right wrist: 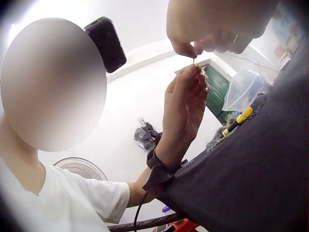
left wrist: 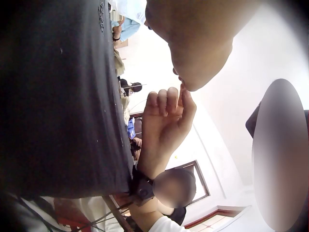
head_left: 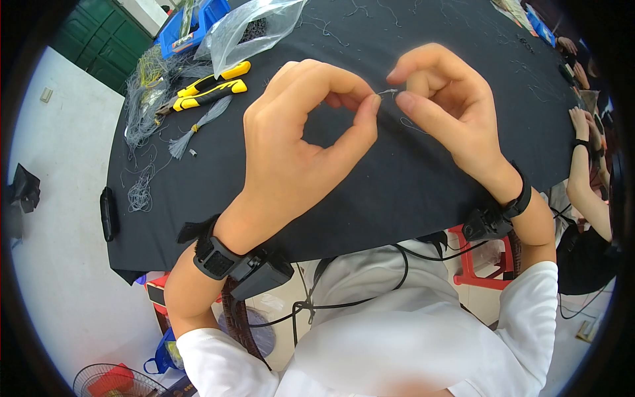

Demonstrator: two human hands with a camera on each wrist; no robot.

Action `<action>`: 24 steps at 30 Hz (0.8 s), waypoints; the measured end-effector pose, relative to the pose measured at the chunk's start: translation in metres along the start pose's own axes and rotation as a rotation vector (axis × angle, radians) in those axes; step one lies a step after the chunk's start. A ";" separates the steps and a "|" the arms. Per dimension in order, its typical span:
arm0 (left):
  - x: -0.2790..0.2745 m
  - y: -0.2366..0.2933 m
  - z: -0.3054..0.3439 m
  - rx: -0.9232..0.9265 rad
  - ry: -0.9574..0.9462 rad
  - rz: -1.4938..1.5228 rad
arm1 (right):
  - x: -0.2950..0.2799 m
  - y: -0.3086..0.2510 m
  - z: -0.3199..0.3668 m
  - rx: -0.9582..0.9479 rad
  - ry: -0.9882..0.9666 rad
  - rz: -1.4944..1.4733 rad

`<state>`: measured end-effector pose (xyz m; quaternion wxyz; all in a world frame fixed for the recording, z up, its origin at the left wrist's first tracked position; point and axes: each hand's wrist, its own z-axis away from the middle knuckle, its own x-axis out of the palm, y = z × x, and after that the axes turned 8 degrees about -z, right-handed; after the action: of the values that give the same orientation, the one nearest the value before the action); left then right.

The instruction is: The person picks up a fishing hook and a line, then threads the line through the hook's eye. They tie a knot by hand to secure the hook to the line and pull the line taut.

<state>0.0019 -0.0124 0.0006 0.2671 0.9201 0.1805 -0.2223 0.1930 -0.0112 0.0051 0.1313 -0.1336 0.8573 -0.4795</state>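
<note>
My left hand (head_left: pixel 297 142) and right hand (head_left: pixel 446 109) meet above the middle of the bench (head_left: pixel 397 188), which is covered in black cloth. Each hand pinches one end of a short, thin wire piece (head_left: pixel 388 91) between thumb and forefinger, with the other fingers loosely curled. My fingertips hide most of the piece, so only a pale sliver shows between them. In the right wrist view it is held up clear of the cloth.

Toward the far left corner lie yellow-handled pliers (head_left: pixel 208 89). Just beside them, on my side, is a tied bundle of grey strands (head_left: pixel 198 124). A tangle of wire (head_left: pixel 147 92) spills over the left edge there. Beyond the pliers a clear plastic bag (head_left: pixel 248 30) lies crumpled, next to a blue bin (head_left: pixel 192 23). Loose thread scraps (head_left: pixel 140 192) dot the cloth near the left edge, where a small black object (head_left: pixel 108 213) sits. At the right edge another person's arm (head_left: pixel 582 155) rests, well apart from my hands.
</note>
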 end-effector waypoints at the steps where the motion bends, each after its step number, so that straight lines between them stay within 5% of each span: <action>1: 0.000 0.000 0.000 -0.002 -0.003 -0.002 | 0.000 0.000 0.000 -0.010 0.009 0.005; 24: 0.003 -0.002 0.000 0.061 -0.051 -0.019 | -0.001 0.000 0.004 0.029 0.018 0.129</action>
<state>0.0037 -0.0102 -0.0021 0.2415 0.9200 0.1756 -0.2537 0.1949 -0.0144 0.0033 0.1562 -0.0717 0.8583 -0.4835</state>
